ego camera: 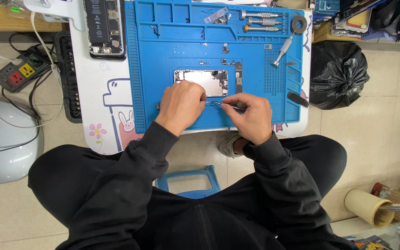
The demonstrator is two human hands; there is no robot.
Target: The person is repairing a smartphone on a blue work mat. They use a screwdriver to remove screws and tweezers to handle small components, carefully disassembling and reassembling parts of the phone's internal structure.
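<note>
So the opened phone shell (202, 82) sits flat in the middle of the blue repair mat (163, 65), just at 12 o'clock from both hands. It looks like a thin metal frame with tiny parts exposed, so probably light, stiff and easy to scratch or bend; best held by its edges, not the innards. The left hand (180, 106) is curled over its lower edge, knuckles up, fingers tucked under, so it's impossible to tell what they pinch, if anything. The right hand (252, 115) sits at 3 o'clock of the left, fingers pinched shut on slim tweezers (222, 104) whose tip points toward the left hand. Both wrists rest low on the mat, forearms in black sleeves angling in. Screwdrivers (261, 21) lie at 1 o'clock, a second opened phone (103, 27) at 11 o'clock on the tabletop (99, 92).
</note>
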